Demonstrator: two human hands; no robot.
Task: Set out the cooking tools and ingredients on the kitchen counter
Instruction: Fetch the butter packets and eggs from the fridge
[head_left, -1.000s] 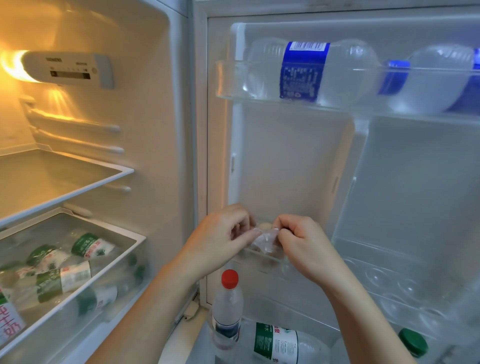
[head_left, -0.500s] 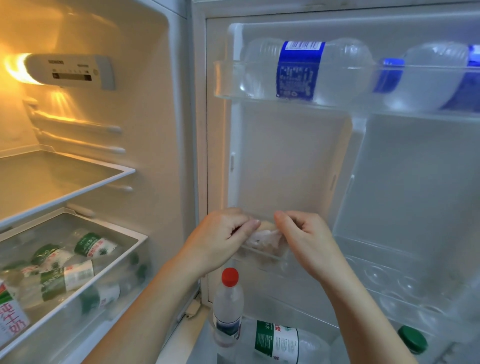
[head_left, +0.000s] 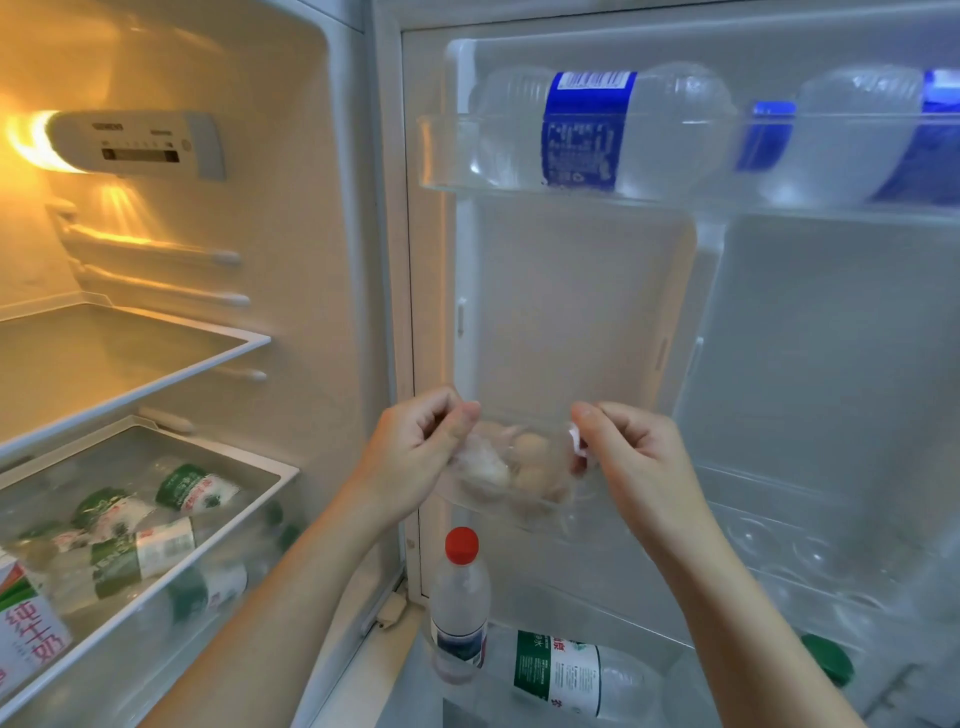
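Since the earlier frame our hands have drawn apart, stretching the clear plastic bag (head_left: 498, 467) between them. Our left hand (head_left: 415, 457) pinches one edge and our right hand (head_left: 631, 462) pinches the other, probably to open the mouth and get at the eggs (head_left: 530, 454) inside. We hold the bag low against the fridge door (head_left: 571, 312), above a red-capped bottle (head_left: 460, 597). Crumpled film blurs the eggs, so we cannot count them, nor tell whether the bag rests on the door shelf (head_left: 519, 522).
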